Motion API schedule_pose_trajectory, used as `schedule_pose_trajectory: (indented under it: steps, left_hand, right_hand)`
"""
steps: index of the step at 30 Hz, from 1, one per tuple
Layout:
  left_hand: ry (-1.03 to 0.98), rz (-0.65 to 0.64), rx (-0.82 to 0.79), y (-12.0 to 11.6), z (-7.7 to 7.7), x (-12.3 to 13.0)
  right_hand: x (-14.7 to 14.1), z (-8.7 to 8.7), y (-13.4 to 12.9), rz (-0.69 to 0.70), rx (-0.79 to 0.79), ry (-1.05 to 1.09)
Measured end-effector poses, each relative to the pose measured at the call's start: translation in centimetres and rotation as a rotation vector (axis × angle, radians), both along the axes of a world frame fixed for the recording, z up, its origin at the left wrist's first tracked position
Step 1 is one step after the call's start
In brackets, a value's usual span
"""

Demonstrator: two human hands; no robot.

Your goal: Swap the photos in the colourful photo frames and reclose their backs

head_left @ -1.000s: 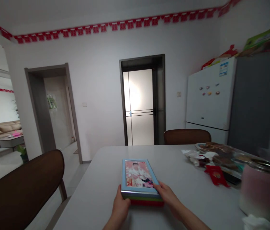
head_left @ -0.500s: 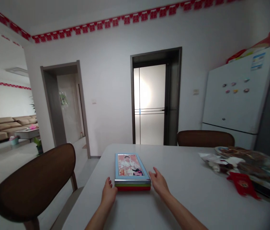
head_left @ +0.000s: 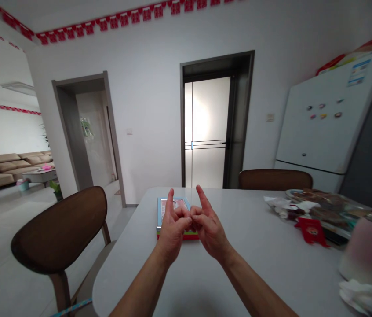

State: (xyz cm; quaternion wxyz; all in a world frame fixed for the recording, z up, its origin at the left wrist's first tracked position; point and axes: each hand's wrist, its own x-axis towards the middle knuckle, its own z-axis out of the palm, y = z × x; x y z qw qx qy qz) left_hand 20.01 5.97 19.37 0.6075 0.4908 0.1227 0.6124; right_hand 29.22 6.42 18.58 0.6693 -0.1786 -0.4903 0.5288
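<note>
Your left hand [head_left: 172, 230] and right hand [head_left: 209, 230] are side by side, index fingers up, other fingers folded in; the picture frame [head_left: 180, 204], partly hidden behind them, sits at twelve o'clock over the table [head_left: 258, 264].

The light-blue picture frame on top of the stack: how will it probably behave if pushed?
The light-blue picture frame looks stiff, with straight edges. Lying flat, it is unlikely to roll. It might slide over the green and red layers beneath.
</note>
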Motion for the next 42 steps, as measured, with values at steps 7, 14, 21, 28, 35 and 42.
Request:
schedule_pose_trajectory:
  steps: [7, 14, 21, 28, 35, 42]
  left_hand:
    - [0.008, 0.057, -0.231, 1.2, -1.0, -0.4]
    - [0.158, 0.039, -0.455, 2.9, -2.3, -1.1]
    - [0.214, 0.058, -0.517, 3.0, -2.4, -1.5]
    - [0.268, 0.182, -0.636, 4.3, -6.8, -2.7]
    - [0.262, 0.261, -0.735, 5.0, -12.7, -3.3]
    - [0.114, 0.353, -0.514, 3.1, -12.6, -2.0]
  right_hand:
    - [-0.6, -1.1, 0.8, -0.032, -0.185, 0.041]
    - [-1.8, -1.9, 1.7, -0.026, -0.368, -0.100]
    - [-2.1, -2.6, 2.2, -0.117, -0.314, -0.362]
    - [-2.3, -5.7, 5.0, -0.475, -0.131, -0.874]
    - [-0.5, -8.6, 6.9, -0.615, 0.043, -1.280]
    - [0.2, -9.8, 2.2, -0.475, 0.165, -1.405]
